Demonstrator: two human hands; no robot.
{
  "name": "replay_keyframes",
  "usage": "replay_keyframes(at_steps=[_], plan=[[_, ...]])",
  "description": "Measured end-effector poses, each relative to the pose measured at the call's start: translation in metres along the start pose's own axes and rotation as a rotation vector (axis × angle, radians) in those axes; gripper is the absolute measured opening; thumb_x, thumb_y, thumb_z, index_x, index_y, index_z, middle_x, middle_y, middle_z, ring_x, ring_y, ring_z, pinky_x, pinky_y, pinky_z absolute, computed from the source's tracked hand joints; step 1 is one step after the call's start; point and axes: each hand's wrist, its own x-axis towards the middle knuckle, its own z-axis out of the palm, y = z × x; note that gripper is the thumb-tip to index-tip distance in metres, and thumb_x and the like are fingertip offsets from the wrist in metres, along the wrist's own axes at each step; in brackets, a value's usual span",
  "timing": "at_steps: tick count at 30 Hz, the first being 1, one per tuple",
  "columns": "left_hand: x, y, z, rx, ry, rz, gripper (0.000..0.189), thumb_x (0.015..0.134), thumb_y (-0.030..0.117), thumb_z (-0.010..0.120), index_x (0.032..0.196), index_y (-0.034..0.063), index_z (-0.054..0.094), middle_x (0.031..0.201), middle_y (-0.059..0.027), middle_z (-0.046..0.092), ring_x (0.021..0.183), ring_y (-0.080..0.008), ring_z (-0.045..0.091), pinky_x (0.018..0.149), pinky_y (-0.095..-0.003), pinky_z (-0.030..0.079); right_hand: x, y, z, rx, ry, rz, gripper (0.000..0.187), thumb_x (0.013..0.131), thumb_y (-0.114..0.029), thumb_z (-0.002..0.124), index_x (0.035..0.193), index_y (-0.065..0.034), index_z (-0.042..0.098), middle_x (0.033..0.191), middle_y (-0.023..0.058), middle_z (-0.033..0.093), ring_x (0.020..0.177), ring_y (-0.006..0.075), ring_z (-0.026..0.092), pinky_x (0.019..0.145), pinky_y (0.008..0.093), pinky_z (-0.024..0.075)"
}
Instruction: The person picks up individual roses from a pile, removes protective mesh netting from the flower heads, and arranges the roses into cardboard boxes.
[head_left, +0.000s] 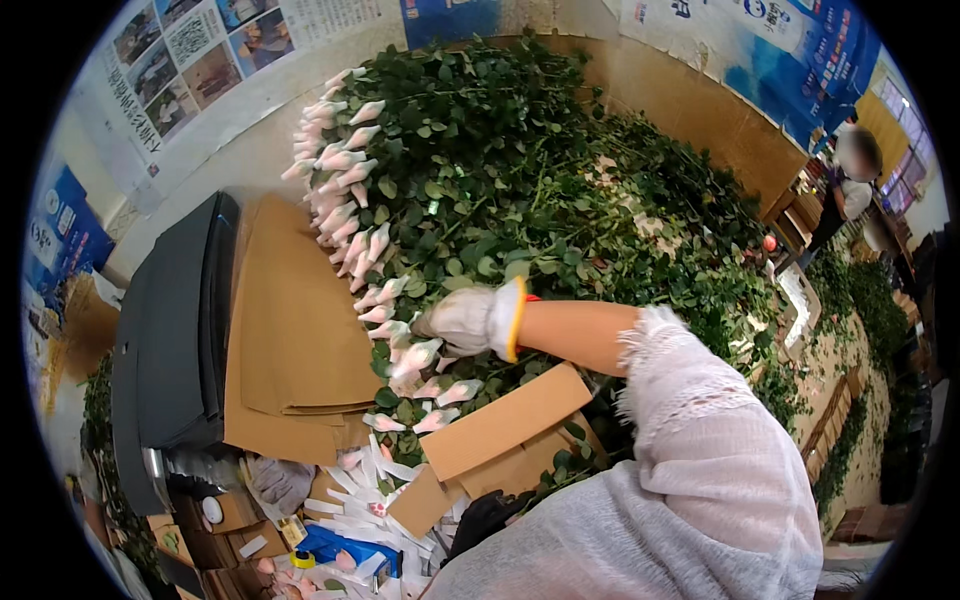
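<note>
My right hand (461, 321), in a white knit glove with a yellow and red cuff, reaches left over the edge of a big heap of cut roses. Its fingers are curled down among the flower heads and partly hidden. Right below them is a slightly blurred pale pink rose head (415, 360) in a white sleeve; whether the fingers grip it is unclear. More sleeved rose heads (345, 160) line the left side of the leafy stems (480, 202). Several others, such as one sleeved rose (436, 420), lie nearer my body. My left hand is out of view.
Brown cardboard sheets (300, 315) and black sheets (174, 322) stand at the left. A cardboard piece (510, 427) lies before me. White strips (360, 491), a blue tape dispenser (349, 546) and a grey glove (279, 484) are lower left. A person (851, 187) stands far right.
</note>
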Motion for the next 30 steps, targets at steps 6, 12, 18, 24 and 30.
replay_keyframes(at_steps=[6, 12, 18, 24, 30], plan=[[-0.003, 0.001, -0.002, 0.054, -0.058, 0.057, 0.049, 0.077, 0.016, 0.066, 0.126, 0.0140, 0.060, 0.105, -0.0164, 0.059, 0.108, -0.0345, 0.055, 0.089, -0.0438, 0.047, -0.034, 0.050, -0.127, -0.069, 0.535, 0.395, 0.037, 0.073, -0.022, 0.071, 0.107, -0.0090, 0.064, 0.099, 0.0162, 0.067, 0.089, 0.0339, 0.065, 0.081, 0.0411, 0.0528], [0.013, 0.026, -0.008, 0.014, 0.041, 0.074, 0.045, 0.084, 0.004, 0.062, 0.129, 0.0125, 0.060, 0.118, -0.0166, 0.057, 0.106, -0.0305, 0.058, 0.088, -0.0396, 0.050, -0.095, 0.006, -0.248, 0.417, 0.908, -0.171, 0.041, 0.090, -0.028, 0.060, 0.126, -0.0083, 0.057, 0.127, 0.0128, 0.057, 0.096, 0.0192, 0.061, 0.089, 0.0412, 0.0466], [-0.001, 0.064, -0.037, -0.785, 0.074, -0.227, 0.057, 0.082, -0.002, 0.068, 0.134, 0.0058, 0.046, 0.111, -0.0094, 0.053, 0.097, -0.0187, 0.054, 0.091, -0.0358, 0.046, -0.141, -0.114, -0.185, 0.333, 0.410, -0.088, 0.049, 0.077, -0.022, 0.065, 0.120, 0.0001, 0.056, 0.102, 0.0154, 0.063, 0.084, 0.0276, 0.065, 0.070, 0.0349, 0.0549], [0.019, 0.133, -0.113, 0.147, 0.476, -0.024, 0.091, 0.069, 0.033, 0.082, 0.145, 0.0115, 0.036, 0.107, -0.0169, 0.052, 0.093, -0.0291, 0.060, 0.082, -0.0369, 0.050, -0.152, -0.124, -0.064, 0.235, 0.117, -0.151, 0.049, 0.065, -0.028, 0.068, 0.107, -0.0018, 0.064, 0.089, 0.0172, 0.064, 0.081, 0.0374, 0.061, 0.072, 0.0408, 0.0499], [0.036, 0.151, -0.082, 0.459, 0.357, 0.055, 0.082, 0.076, 0.052, 0.070, 0.145, 0.0196, 0.040, 0.086, -0.0071, 0.044, 0.069, -0.0207, 0.053, 0.055, -0.0353, 0.047, -0.143, -0.140, -0.059, 0.223, 0.175, -0.221, 0.045, 0.069, -0.026, 0.070, 0.107, -0.0033, 0.066, 0.086, 0.0153, 0.065, 0.078, 0.0344, 0.063, 0.069, 0.0409, 0.0499]])
